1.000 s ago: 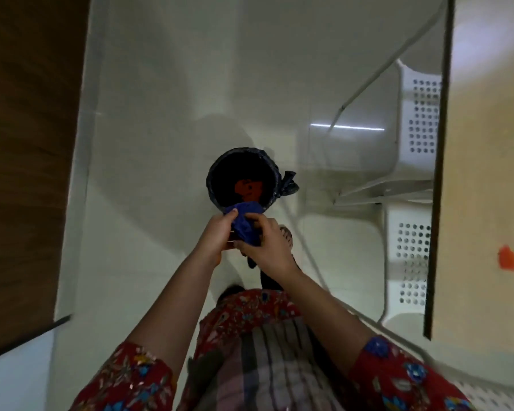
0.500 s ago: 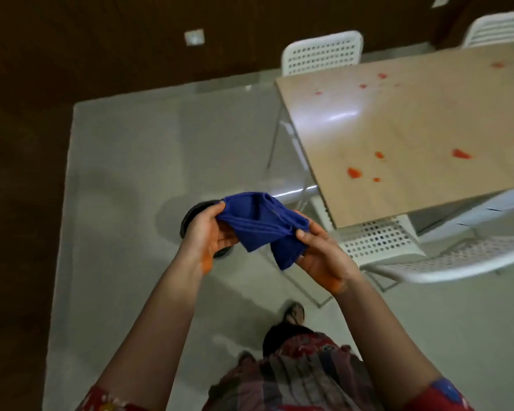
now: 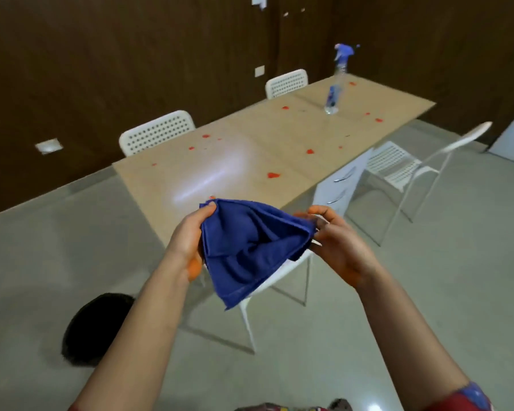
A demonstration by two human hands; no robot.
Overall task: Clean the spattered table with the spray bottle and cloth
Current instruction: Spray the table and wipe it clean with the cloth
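Observation:
A blue cloth (image 3: 250, 247) hangs spread between my two hands in front of me. My left hand (image 3: 190, 241) pinches its left edge and my right hand (image 3: 339, 241) pinches its right corner. Beyond the cloth stretches a long wooden table (image 3: 250, 152) dotted with several red spatters (image 3: 273, 175). A clear spray bottle (image 3: 336, 81) with a blue trigger head stands upright near the table's far end, well out of reach of both hands.
White perforated chairs stand at the table's far side (image 3: 158, 132) (image 3: 287, 83), at the right (image 3: 404, 167), and just under the cloth (image 3: 276, 277). A black-lined bin (image 3: 86, 330) sits on the grey floor at lower left. White drawers (image 3: 339, 185) sit under the table.
My view has swung up from the bin to the table. Both hands lifted the cloth away from the bin and spread it wider; the spray bottle has come into sight.

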